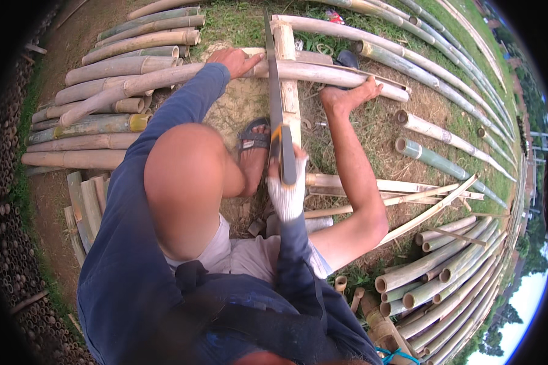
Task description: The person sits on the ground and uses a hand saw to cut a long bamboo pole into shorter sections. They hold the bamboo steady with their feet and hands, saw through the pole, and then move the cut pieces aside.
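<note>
My left hand (238,61) presses bare on a long pale bamboo pole (164,76) that lies across a wooden block (286,67). My right hand (285,191), in a white knit glove, is shut on the handle of a hand saw (274,91). The saw blade runs forward and meets the pole just right of my left hand. My bare right foot (347,97) rests on the same pole to the right of the blade. My left foot in a sandal (254,152) stands on the ground beside the block.
Cut bamboo lengths (103,121) are stacked at the left. Long poles (444,79) lie at the upper right, and a heap of short pieces (438,274) sits at the lower right. Split bamboo strips (396,194) lie by my right leg. Grass and sawdust cover the ground.
</note>
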`<state>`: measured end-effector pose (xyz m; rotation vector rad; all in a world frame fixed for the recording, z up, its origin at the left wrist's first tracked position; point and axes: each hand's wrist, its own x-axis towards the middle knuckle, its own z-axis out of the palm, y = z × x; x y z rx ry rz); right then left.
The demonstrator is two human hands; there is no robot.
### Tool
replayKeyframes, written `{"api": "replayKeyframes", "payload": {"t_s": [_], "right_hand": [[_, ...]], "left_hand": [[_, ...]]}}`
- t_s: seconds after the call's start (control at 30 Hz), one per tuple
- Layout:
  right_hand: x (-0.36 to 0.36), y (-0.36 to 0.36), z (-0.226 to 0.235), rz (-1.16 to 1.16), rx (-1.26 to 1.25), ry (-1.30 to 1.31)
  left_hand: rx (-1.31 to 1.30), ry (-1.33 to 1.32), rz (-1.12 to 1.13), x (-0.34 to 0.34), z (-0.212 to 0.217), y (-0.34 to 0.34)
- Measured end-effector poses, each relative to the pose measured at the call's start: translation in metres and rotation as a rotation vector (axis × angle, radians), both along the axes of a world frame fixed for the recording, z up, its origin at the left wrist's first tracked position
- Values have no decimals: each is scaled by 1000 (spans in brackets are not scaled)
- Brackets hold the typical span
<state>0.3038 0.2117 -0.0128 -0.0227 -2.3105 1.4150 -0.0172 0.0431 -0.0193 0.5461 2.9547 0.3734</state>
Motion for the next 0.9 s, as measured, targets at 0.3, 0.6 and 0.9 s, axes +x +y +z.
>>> {"api": "replayKeyframes", "payload": {"t_s": [0.3,0.6,0.9], "right_hand": [[68,-1,9,-70,-126,-201],[-2,1,3,0,-99,-96],[54,-2,20,-119,-244,-85]], "left_hand": [[-7,47,44,2,-4,4],[28,-6,30,2,1,-1],[14,69,89,1,8,17]]}}
